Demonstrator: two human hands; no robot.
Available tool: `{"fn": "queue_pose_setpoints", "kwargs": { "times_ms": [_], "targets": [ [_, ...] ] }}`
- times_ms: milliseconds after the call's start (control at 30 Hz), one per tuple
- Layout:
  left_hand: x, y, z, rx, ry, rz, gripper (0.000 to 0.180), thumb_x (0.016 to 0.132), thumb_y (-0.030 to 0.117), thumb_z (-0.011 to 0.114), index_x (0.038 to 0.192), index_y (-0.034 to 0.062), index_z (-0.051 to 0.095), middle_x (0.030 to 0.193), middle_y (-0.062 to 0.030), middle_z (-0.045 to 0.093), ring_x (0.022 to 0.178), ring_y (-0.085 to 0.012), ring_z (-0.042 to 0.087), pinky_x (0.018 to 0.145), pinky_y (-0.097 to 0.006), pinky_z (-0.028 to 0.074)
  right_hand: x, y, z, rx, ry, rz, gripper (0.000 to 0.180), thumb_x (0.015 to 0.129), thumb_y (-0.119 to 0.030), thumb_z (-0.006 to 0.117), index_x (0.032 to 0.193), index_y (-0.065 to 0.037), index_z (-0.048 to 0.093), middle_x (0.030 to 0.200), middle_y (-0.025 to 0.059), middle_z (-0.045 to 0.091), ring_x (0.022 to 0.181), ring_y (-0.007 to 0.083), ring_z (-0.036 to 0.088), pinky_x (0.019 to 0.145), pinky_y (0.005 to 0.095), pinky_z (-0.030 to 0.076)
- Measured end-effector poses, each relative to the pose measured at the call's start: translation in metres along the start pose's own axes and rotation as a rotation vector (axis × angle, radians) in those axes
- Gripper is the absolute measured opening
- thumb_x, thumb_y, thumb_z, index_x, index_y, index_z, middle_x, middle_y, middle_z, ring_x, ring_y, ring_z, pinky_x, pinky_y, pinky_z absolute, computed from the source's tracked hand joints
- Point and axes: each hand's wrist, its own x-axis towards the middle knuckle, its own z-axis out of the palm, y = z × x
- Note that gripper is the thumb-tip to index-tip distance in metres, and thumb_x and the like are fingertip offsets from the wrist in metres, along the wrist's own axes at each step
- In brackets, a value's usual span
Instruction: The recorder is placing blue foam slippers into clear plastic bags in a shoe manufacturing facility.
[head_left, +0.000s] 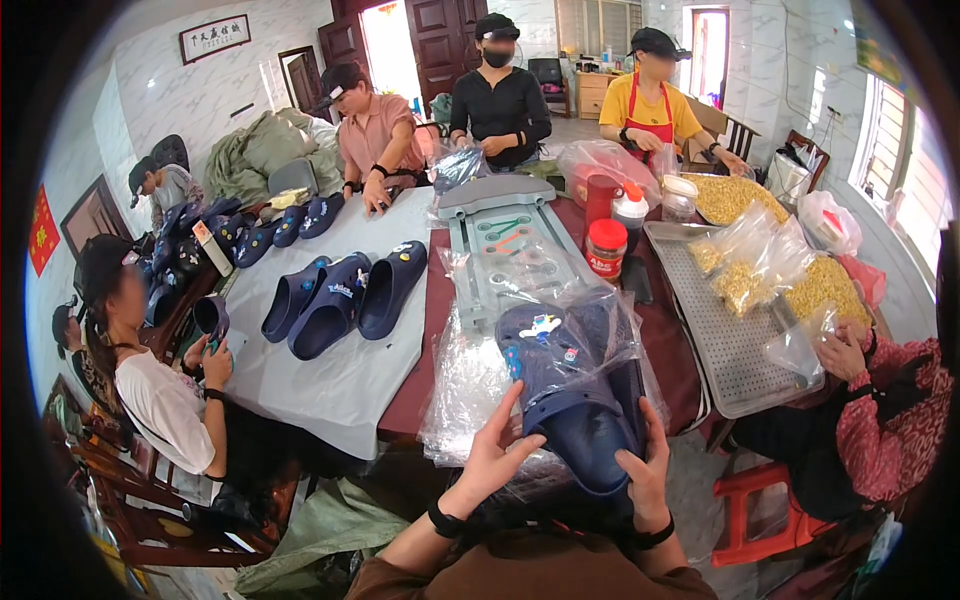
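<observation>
A pair of dark blue clogs [575,385] with small charms sits partly inside a clear plastic bag [590,330] in front of me. My left hand [493,450] grips the bag and the heel end of the clogs on the left side. My right hand [645,470] holds the heel end on the right. Under the bag lies a stack of clear plastic bags [462,390] at the edge of the dark red table [415,400].
Three blue clogs [340,295] lie on a grey cloth [330,380]. A grey plastic board [505,250] and jars [606,247] stand mid-table. A perforated metal tray [720,340] holds bags of yellow kernels. Several people sit around; a red stool [745,510] is right.
</observation>
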Motion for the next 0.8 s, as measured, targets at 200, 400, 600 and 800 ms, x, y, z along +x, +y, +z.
{"fn": "queue_pose_setpoints", "kwargs": {
  "times_ms": [200, 400, 600, 800],
  "targets": [
    [0.001, -0.011, 0.004, 0.136, 0.170, -0.032, 0.075, 0.091, -0.008, 0.071, 0.158, 0.0078, 0.041, 0.131, -0.0083, 0.061, 0.097, -0.0100, 0.067, 0.088, -0.024, 0.054, -0.003, -0.002, 0.007, -0.169, 0.015, -0.044, 0.090, 0.074, -0.007, 0.076, 0.154, 0.003, 0.038, 0.148, 0.0148, 0.047, 0.133, 0.0233, 0.050, 0.114, 0.0353, 0.038],
    [0.000, -0.006, 0.008, 0.053, 0.272, -0.080, 0.063, 0.088, -0.010, 0.075, 0.146, 0.0036, 0.054, 0.102, 0.0008, 0.057, 0.090, -0.0047, 0.062, 0.077, -0.020, 0.051, -0.005, 0.003, 0.006, -0.196, 0.032, -0.061, 0.085, 0.075, -0.007, 0.075, 0.152, 0.003, 0.041, 0.146, 0.0151, 0.048, 0.131, 0.0227, 0.051, 0.112, 0.0345, 0.040],
    [0.003, -0.017, -0.003, -0.115, 0.151, 0.031, 0.048, 0.087, -0.015, 0.068, 0.132, -0.0002, 0.059, 0.110, -0.0017, 0.059, 0.088, -0.0084, 0.063, 0.079, -0.024, 0.052, 0.001, 0.004, -0.003, 0.078, 0.015, 0.086, 0.085, 0.075, -0.007, 0.076, 0.151, 0.004, 0.041, 0.140, 0.0164, 0.054, 0.124, 0.0231, 0.058, 0.109, 0.0339, 0.044],
    [0.010, -0.012, -0.014, 0.081, 0.208, 0.076, 0.031, 0.090, -0.005, 0.073, 0.119, 0.0043, 0.071, 0.100, -0.0008, 0.062, 0.090, -0.0103, 0.060, 0.080, -0.024, 0.050, 0.004, -0.001, -0.005, 0.103, 0.008, 0.124, 0.084, 0.076, -0.006, 0.076, 0.152, 0.004, 0.040, 0.138, 0.0159, 0.056, 0.124, 0.0231, 0.059, 0.107, 0.0338, 0.046]
  ]
}}
